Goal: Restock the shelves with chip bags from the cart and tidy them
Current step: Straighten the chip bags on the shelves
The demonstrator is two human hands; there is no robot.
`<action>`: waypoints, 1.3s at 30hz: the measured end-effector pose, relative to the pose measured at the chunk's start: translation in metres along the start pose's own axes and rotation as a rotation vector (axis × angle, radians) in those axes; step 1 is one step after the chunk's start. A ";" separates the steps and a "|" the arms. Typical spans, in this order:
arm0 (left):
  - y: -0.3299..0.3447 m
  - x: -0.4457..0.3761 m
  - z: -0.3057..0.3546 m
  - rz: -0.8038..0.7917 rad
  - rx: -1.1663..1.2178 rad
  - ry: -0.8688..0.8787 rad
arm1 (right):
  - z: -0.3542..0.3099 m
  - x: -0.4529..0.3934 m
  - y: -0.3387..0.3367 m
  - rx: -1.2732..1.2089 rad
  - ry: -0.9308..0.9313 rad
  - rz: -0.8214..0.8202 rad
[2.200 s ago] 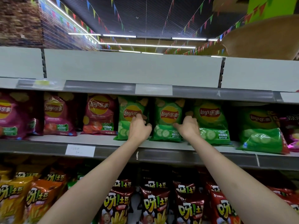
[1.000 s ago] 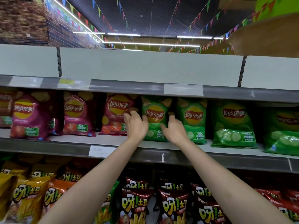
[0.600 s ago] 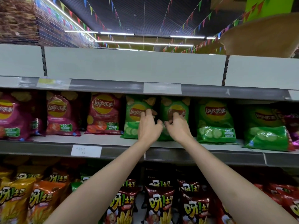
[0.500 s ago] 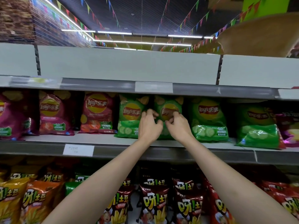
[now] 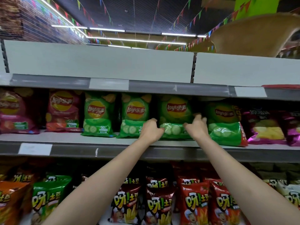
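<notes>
Both-sided, left hand and right hand grip the green chip bag.

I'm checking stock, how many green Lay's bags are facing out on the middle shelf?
4. One beside the red bags, the next right of it, the third between the left hand and right hand, the fourth beside purple bags. More may sit behind.
</notes>
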State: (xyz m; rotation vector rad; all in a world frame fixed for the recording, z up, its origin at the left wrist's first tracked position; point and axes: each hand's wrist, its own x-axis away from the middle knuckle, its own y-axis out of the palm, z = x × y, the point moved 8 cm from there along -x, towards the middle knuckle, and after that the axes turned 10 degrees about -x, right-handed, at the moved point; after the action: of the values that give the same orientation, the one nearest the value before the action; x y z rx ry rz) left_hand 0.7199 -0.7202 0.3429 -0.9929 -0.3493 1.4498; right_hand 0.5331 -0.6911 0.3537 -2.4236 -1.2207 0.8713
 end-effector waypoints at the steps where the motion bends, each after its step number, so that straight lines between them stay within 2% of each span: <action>1: 0.004 -0.001 0.003 -0.014 -0.011 -0.015 | 0.009 -0.005 0.000 -0.034 0.047 -0.046; 6: 0.026 -0.012 0.004 -0.139 0.077 -0.148 | 0.034 -0.013 0.010 -0.341 0.222 -0.178; 11: 0.035 -0.026 -0.007 -0.057 0.219 -0.215 | 0.044 -0.020 0.021 -0.619 0.268 -0.233; 14: 0.035 -0.031 -0.008 -0.035 0.230 -0.208 | 0.046 -0.023 0.026 -0.691 0.300 -0.233; 20: 0.033 -0.035 -0.001 -0.064 0.058 -0.169 | 0.047 -0.035 0.034 -0.619 0.298 -0.205; 28: 0.044 -0.034 0.008 -0.122 -0.057 -0.122 | 0.040 -0.033 0.022 -0.273 0.245 -0.174; 30: 0.043 -0.028 0.018 -0.094 -0.072 -0.089 | 0.034 -0.030 0.016 -0.194 0.202 -0.166; 34: 0.029 -0.018 0.039 0.058 -0.142 -0.025 | 0.020 -0.025 -0.004 -0.022 0.087 -0.096; 39: 0.039 -0.010 0.068 0.079 -0.122 0.057 | 0.014 -0.022 -0.039 -0.115 -0.095 0.023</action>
State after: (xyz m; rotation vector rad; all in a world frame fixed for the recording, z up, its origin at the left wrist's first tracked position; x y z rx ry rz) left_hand 0.6430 -0.7127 0.3576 -1.1548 -0.3639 1.4818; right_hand 0.4897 -0.6859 0.3704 -2.5163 -1.3135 0.9576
